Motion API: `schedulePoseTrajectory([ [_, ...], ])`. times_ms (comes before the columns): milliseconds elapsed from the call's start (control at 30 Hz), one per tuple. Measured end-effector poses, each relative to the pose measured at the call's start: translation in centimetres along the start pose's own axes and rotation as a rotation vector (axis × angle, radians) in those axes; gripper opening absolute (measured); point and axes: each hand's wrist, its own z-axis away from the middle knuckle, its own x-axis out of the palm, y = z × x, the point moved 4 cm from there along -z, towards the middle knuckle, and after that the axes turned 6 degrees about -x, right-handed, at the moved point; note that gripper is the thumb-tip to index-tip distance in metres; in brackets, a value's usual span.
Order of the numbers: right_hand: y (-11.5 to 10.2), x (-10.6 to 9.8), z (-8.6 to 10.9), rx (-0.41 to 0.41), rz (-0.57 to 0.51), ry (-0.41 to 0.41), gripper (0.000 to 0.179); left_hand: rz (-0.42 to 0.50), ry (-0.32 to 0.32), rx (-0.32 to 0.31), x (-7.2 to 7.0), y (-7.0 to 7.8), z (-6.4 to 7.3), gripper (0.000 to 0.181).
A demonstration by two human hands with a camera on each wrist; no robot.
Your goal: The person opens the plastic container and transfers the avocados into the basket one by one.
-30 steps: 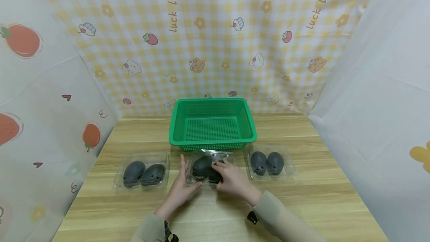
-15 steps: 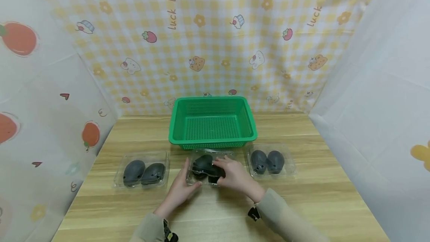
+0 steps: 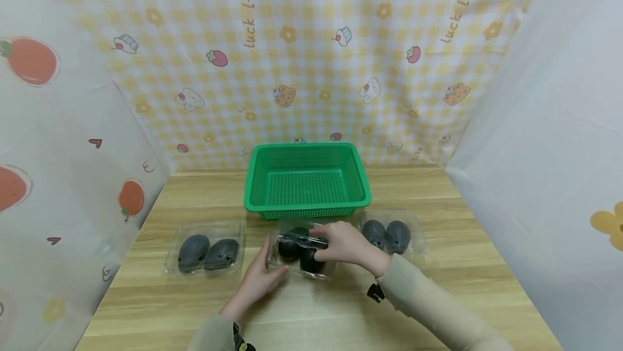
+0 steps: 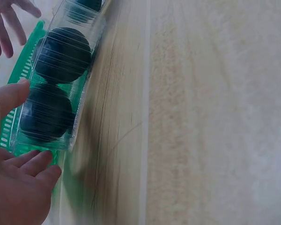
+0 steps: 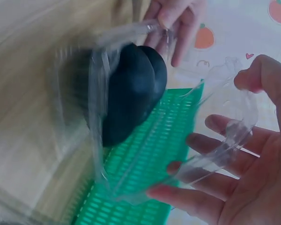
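A clear plastic clamshell box [image 3: 318,275] stands in the middle of the table and holds two dark, egg-shaped, avocado-like fruits [image 3: 289,250]. My right hand [image 3: 348,245] pinches the lid [image 5: 243,112] of this box between thumb and fingers, with its front edge raised above the fruits. At the box's left end rests my left hand [image 3: 258,280]; its fingers extend along the side and its thumb lies near the front corner. In the left wrist view, the left thumb [image 4: 11,98] and fingertips sit right at the box's end.
Directly behind the box is a green perforated basket [image 3: 307,207]. A similar clear box [image 3: 170,264] with two dark fruits stands to the left, and another box [image 3: 419,232] to the right, partly behind my right hand. A patterned cloth [image 3: 311,70] hangs behind the wooden table.
My right hand has gone from lying over the middle box to lifting the front of its lid up. The box's front has shifted slightly toward me. My left hand stays at the left end.
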Motion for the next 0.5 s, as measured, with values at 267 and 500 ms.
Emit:
schedulePoseTrajectory([
  [267, 0.3, -1.7, 0.2, 0.041, -0.089, 0.026, 0.041, 0.071, 0.057, -0.033, -0.3, -0.2, 0.5, 0.089],
  [500, 0.8, -2.4, 0.8, 0.079, -0.203, 0.045, 0.037, 0.118, 0.095, -0.114, -0.2, -0.8, 0.9, 0.050],
])
